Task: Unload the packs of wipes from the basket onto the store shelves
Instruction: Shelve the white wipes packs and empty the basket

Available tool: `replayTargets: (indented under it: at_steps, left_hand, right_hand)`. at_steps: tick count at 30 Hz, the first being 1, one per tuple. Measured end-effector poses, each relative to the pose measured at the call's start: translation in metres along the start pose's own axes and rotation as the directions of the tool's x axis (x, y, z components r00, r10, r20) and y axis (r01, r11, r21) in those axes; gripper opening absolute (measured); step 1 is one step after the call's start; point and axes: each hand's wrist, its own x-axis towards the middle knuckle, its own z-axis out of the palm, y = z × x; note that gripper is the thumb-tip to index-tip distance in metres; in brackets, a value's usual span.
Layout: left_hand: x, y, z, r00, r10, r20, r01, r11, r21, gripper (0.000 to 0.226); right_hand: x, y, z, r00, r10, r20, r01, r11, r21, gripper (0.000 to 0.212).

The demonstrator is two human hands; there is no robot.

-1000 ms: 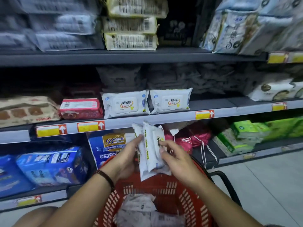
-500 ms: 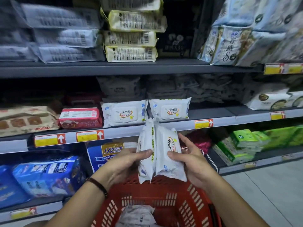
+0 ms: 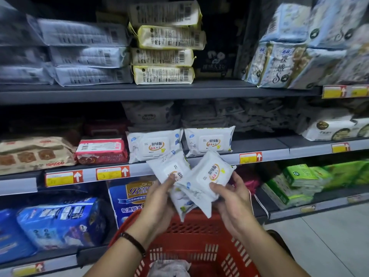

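While over basket (image 3: 191, 226), packs (image 3: 203, 176) within grips (image 3: 157, 202) (image 3: 233, 204)

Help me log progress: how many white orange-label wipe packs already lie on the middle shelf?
2. The left pack lies beside a red pack; the right pack lies just right of it. Others may be hidden in the shadow behind.

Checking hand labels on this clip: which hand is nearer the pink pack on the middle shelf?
Left. The left hand, gripping one wipes pack, is below-right of the pink pack; the right hand, holding a second wipes pack, is farther right.
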Motion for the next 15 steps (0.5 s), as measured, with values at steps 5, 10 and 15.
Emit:
replayTargets:
  at_steps: [5, 10, 15]
  left_hand:
    - [0.001, -0.02, 0.006, 0.982, 0.191, -0.008, -0.191, 0.981, 0.035, 0.059]
    - [0.013, -0.022, 0.0, 0.963, 0.254, -0.093, -0.249, 0.966, 0.068, 0.048]
    - [0.012, -0.028, 0.007, 0.948, 0.304, -0.095, -0.294, 0.95, 0.106, 0.055]
  right_hand:
    - [-0.007, -0.003, 0.005, 0.955, -0.291, 0.052, 0.241, 0.664, -0.707, 0.08]
    - [-0.009, 0.001, 0.006, 0.861, -0.494, 0.125, 0.333, 0.359, -0.872, 0.134]
    - [-0.012, -0.012, 0.003, 0.868, -0.386, 0.311, 0.383, 0.122, -0.916, 0.116]
